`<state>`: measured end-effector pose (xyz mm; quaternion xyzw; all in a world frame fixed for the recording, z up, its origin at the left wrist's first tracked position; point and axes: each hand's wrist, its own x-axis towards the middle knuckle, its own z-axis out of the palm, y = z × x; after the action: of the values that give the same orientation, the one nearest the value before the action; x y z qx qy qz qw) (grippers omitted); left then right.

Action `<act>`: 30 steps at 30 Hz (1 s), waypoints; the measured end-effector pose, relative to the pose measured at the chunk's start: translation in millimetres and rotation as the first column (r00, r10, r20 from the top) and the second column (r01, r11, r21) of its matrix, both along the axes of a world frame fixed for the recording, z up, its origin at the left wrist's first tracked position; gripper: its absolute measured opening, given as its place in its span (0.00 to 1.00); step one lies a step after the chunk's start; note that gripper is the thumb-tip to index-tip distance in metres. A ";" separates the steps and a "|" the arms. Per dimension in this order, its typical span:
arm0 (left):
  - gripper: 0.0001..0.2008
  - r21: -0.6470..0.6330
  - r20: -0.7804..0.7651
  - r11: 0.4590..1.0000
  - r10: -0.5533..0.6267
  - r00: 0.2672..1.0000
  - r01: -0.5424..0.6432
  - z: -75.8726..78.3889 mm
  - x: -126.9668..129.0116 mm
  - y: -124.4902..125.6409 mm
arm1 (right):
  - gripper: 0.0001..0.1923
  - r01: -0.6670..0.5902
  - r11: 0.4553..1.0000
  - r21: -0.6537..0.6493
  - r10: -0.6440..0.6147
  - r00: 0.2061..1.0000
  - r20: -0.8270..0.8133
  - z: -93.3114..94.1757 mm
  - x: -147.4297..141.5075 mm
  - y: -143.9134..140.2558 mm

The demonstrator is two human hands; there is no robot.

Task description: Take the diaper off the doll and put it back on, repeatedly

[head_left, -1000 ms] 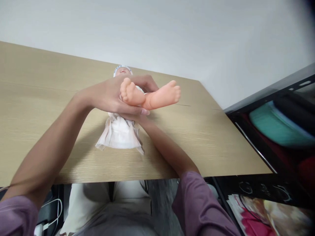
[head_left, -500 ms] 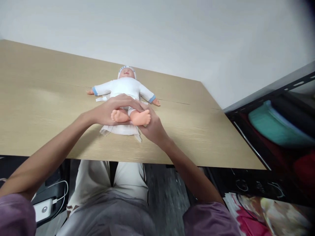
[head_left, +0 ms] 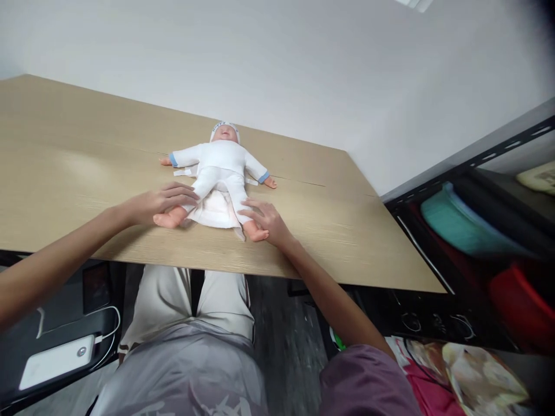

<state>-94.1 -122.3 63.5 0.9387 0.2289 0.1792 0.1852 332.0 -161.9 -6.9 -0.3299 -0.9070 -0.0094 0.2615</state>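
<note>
A baby doll (head_left: 219, 167) in a white suit and cap lies on its back on the wooden table (head_left: 87, 173), arms and legs spread. A white cloth (head_left: 214, 212) lies under its hips and between its legs. My left hand (head_left: 158, 203) rests on the doll's leg on the left, just above the bare foot (head_left: 167, 219). My right hand (head_left: 266, 219) touches the other leg by its foot (head_left: 255, 234), fingers spread.
The table's near edge (head_left: 260, 268) runs just behind my hands, with my lap below it. A dark shelf (head_left: 477, 219) with teal and red items stands at the right. A white power bank (head_left: 56, 361) with cable lies low on the left.
The doll's legs, held raised a second ago, have come down flat and spread apart. My hands moved from gripping both feet together to resting one on each leg.
</note>
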 end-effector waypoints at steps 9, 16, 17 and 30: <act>0.25 0.032 -0.058 0.999 -0.043 0.997 0.045 -11.7 -1.0 4.1 | 0.29 0.005 0.999 -0.054 -0.002 0.998 0.063 10.1 1.9 -2.2; 0.22 -0.047 -0.100 0.999 0.009 0.995 -0.013 -3.0 5.0 -4.5 | 0.32 -0.037 0.972 -0.233 0.038 0.999 0.003 38.6 8.8 -4.9; 0.20 -0.041 -0.108 0.998 0.034 0.994 -0.038 -2.4 9.3 -9.2 | 0.32 -0.025 0.965 -0.260 0.028 1.000 0.010 44.5 7.5 -8.8; 0.11 0.161 -0.048 0.933 0.333 0.942 -0.322 -13.9 49.5 -17.9 | 0.16 0.338 0.939 -0.067 -0.339 0.941 0.002 19.9 -63.3 -44.4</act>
<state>-44.6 -140.2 49.6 0.9047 0.3748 0.1891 0.0724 268.6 -206.3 13.0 -0.4896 -0.8353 -0.0225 0.2491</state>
